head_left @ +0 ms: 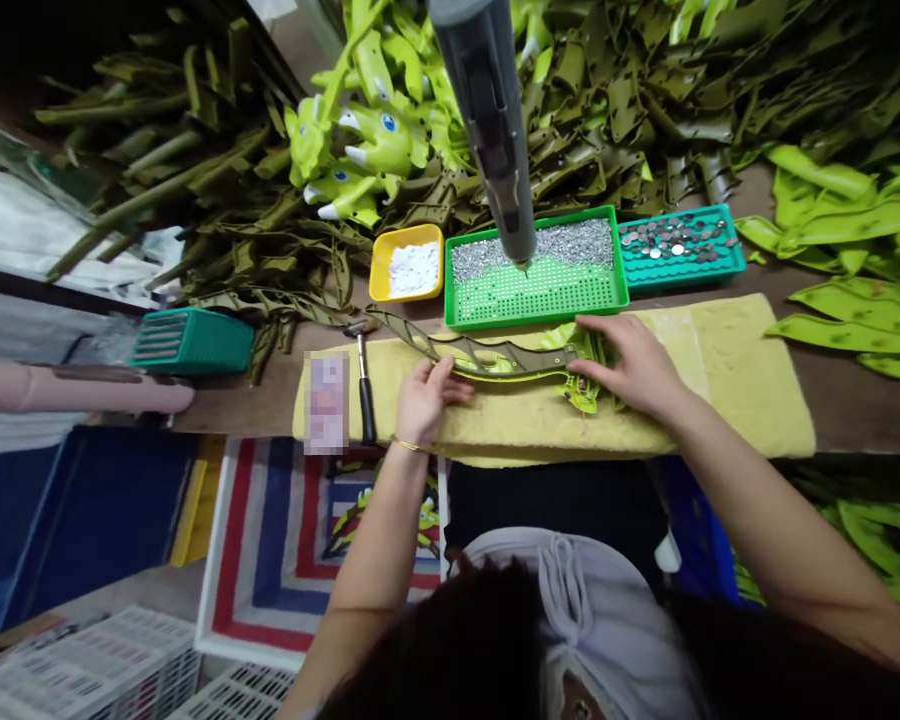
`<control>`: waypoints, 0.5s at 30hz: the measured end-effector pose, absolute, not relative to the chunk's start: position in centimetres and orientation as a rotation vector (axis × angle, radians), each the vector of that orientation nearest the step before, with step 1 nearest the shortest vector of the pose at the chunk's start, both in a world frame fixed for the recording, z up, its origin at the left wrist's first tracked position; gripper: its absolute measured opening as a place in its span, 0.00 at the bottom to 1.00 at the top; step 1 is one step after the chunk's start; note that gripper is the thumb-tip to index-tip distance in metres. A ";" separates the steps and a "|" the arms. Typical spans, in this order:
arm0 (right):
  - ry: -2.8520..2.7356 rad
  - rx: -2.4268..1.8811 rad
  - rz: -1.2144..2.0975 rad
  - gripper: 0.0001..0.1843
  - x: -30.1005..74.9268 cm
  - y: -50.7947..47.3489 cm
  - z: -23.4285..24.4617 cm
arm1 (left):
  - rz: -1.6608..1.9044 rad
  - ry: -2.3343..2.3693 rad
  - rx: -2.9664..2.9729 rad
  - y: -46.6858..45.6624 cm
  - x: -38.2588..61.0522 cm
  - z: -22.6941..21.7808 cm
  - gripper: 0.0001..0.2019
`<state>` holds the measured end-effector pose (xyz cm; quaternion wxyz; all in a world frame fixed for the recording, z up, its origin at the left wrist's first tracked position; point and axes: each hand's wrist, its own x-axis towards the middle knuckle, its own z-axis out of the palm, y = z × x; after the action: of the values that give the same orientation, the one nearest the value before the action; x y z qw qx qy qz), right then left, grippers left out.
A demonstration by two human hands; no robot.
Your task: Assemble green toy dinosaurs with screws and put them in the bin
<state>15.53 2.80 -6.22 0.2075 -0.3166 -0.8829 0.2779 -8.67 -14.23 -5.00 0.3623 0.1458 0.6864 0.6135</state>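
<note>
Two hands, the left hand (427, 400) and the right hand (622, 365), rest on one long green plastic part (487, 358). It lies on a yellow pad (720, 380) at 12 o'clock. The fingers are open and press flat, not gripping. The part looks light and stiff, so take it by its wide end. One hammer (364, 385) lies at 9 o'clock from the left hand. Three trays sit at 12 o'clock: a yellow tray (406, 232), a green tray (536, 318) and a teal tray (690, 275).

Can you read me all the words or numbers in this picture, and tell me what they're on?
I can't read any words, numbers, brand names or signs here.
The pixelated card beside the hammer is too blurred to read.
</note>
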 end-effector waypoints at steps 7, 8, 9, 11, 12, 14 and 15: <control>-2.564 -0.876 0.691 0.29 15.0 2.6 -5.7 | 1.284 1.846 1.233 -14.0 -3.9 -3.9 0.08; -2.580 -0.875 0.676 0.29 15.1 2.6 -5.5 | 1.238 1.764 1.380 -13.4 -2.5 -4.1 0.10; -2.598 -0.872 0.644 0.29 15.2 2.4 -5.2 | 1.214 1.706 1.472 -12.8 -1.4 -4.4 0.09; -2.605 -0.872 0.534 0.26 15.5 1.7 -4.4 | 1.224 1.645 1.492 -11.9 0.2 -4.9 0.06; -2.588 -0.871 0.487 0.25 15.6 1.1 -4.0 | 1.247 1.633 1.396 -11.6 0.5 -5.1 0.06; -2.540 -0.863 0.447 0.26 16.0 -0.8 -3.2 | 1.280 1.588 1.137 -11.2 0.6 -5.3 0.06; -2.529 -0.862 0.442 0.28 16.1 -2.0 -3.0 | 1.283 1.555 1.024 -11.1 0.5 -5.3 0.07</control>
<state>16.10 -1.98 -2.98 0.2152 -0.3110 -0.9119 0.1594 0.49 -11.11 -5.32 0.4262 0.4095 0.6222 0.5133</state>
